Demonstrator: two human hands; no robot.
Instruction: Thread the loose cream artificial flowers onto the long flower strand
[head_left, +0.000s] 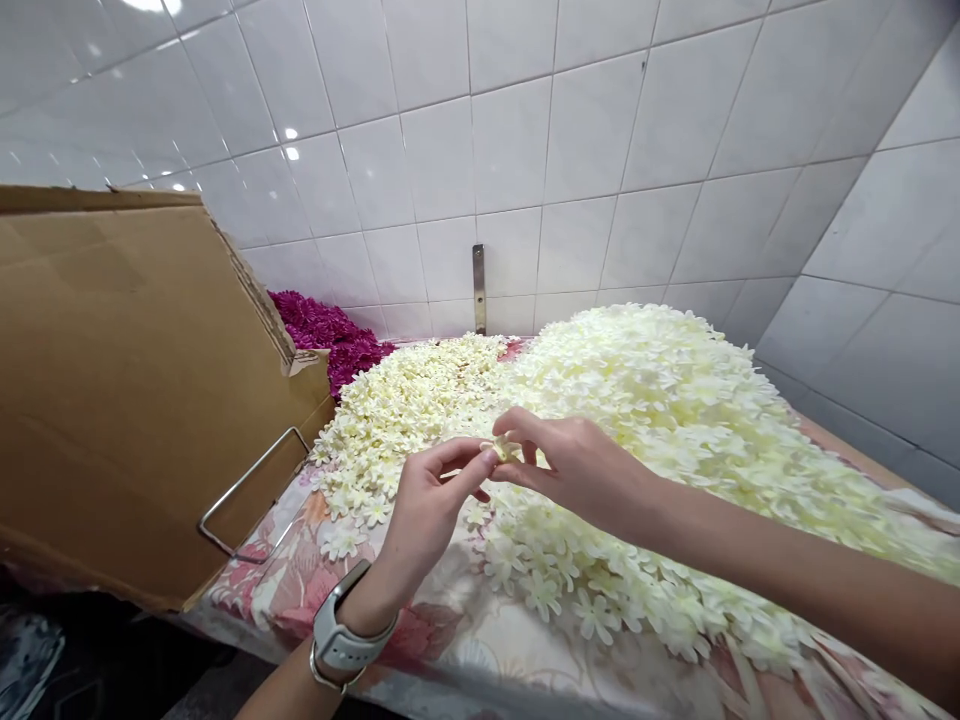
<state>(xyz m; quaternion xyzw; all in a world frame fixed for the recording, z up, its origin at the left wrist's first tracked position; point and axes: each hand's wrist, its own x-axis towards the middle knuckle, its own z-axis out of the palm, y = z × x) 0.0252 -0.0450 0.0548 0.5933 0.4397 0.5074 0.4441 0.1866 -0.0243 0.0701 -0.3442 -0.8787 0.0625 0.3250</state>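
Between my hands: one small cream-yellow flower (502, 452), pinched by thumb and forefinger of my left hand (429, 500) and gripped opposite by the fingertips of my right hand (581, 465). Left wrist: one pale-strapped watch (331, 630). Beneath: one pink-and-white floral cloth (480, 645). Rightward: one large heap of creamy white flowers (645, 390). Beyond my left hand: one lower heap of smaller cream blossoms (424, 375). Farther left: magenta blooms (322, 325), one bent metal rod (247, 475), one brown cardboard box (127, 390). Behind: one white tiled wall (510, 140).
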